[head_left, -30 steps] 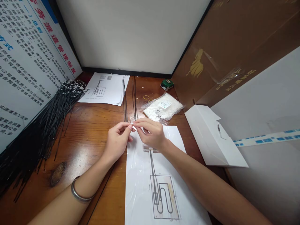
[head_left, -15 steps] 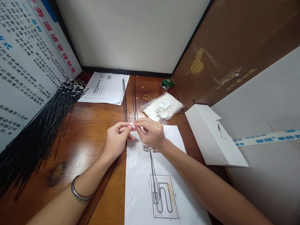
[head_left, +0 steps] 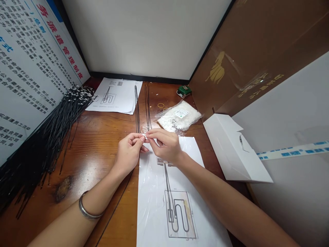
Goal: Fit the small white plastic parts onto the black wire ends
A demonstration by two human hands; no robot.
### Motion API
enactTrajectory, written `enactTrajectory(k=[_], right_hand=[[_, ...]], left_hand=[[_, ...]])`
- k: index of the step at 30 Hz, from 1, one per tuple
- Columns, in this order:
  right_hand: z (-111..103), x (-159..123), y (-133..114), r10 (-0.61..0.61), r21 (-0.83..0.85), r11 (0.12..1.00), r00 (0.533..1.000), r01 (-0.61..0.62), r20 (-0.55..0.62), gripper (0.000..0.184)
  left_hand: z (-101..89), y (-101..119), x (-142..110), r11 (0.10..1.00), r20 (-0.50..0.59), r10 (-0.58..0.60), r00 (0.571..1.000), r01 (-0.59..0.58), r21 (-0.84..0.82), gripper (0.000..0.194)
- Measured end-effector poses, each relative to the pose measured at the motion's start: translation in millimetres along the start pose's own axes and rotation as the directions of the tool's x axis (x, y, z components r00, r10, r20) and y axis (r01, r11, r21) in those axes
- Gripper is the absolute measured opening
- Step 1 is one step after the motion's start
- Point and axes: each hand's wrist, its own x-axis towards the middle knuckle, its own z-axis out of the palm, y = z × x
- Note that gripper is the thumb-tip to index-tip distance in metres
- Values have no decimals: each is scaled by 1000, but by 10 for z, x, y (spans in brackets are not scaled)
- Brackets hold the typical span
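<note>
My left hand (head_left: pixel 130 151) is closed, pinching a small white piece (head_left: pixel 144 136) between thumb and forefinger. It looks like a plastic connector housing, but is too small to make out fully. Fingertips of my right hand (head_left: pixel 166 144) meet it from the right, also pinched; whatever they grip is hidden. Just beyond the fingers lie two groups of thin black wires, a left group (head_left: pixel 137 109) and a right group (head_left: pixel 147 108), running away from me. Below both hands is a printed sheet with a wiring drawing (head_left: pixel 180 214), under a clear glossy cover.
A large bundle of black wires with white ends (head_left: pixel 59 127) lies at the left. Behind are printed papers (head_left: pixel 123 97) and a green tape measure (head_left: pixel 184 91). A clear bag of small white parts (head_left: pixel 180 115) sits right of the wires, near a folded white card box (head_left: pixel 231 151). Panels surround the table.
The view has shifted very slightly. Both hands stay pinched together at the same spot, and the white piece between them seems slightly tilted.
</note>
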Motion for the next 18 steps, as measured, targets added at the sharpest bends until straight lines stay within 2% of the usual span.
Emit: enactTrajectory(k=[4, 9, 11, 14, 17, 18], right_hand=[[1, 2, -12, -15, -20, 1000, 1000, 15, 8, 16], [21, -10, -62, -122, 10, 993, 992, 122, 23, 20], [28, -10, -98, -107, 29, 994, 994, 107, 7, 21], [22, 0, -155, 88, 26, 996, 996, -87, -34, 14], [5, 13, -181, 310, 56, 949, 951, -309, -10, 2], [0, 15, -177, 359, 78, 930, 933, -360, 23, 3]], left_hand=[[1, 11, 0, 1000, -2, -6, 1000, 6, -13, 29], [-17, -3, 18, 1000, -8, 18, 1000, -18, -6, 24], [-20, -2, 17, 1000, -8, 18, 1000, -18, -12, 25], [-11, 14, 7, 999, -22, 19, 1000, -20, -34, 28], [4, 27, 1, 999, -36, 33, 999, -34, -43, 29], [8, 29, 1, 998, -35, 40, 999, -41, -38, 28]])
